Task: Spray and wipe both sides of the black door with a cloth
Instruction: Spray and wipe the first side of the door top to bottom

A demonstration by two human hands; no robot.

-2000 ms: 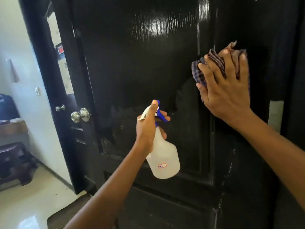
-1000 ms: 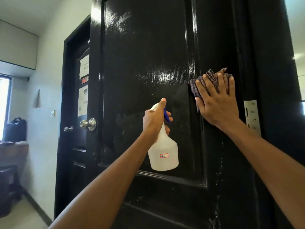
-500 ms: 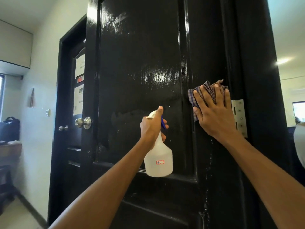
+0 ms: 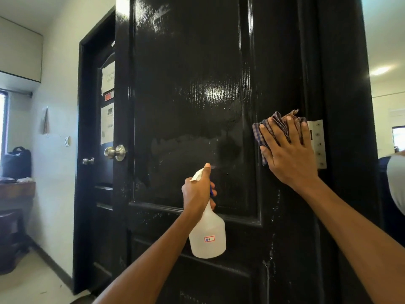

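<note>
The glossy black door (image 4: pixel 192 88) fills the middle of the head view, with a hazy wet patch on its upper panel. My left hand (image 4: pixel 198 191) grips the neck of a white spray bottle (image 4: pixel 208 238) with a blue trigger, its nozzle facing the panel. My right hand (image 4: pixel 289 150) lies flat with spread fingers, pressing a checked cloth (image 4: pixel 260 132) against the door's right stile, beside a metal hinge (image 4: pixel 318 143). Drips run down the stile below the cloth.
A silver knob (image 4: pixel 116 152) sits on the door's left edge. Behind it stands a second black door (image 4: pixel 105 172) with papers stuck on it. A dark bag (image 4: pixel 17 161) rests on a wooden table at far left. A person's white sleeve (image 4: pixel 396 178) shows at the right edge.
The view has swung upward and slightly right. My right hand with the cloth has slid down the right stile towards the hinge. My left hand keeps the bottle in much the same place.
</note>
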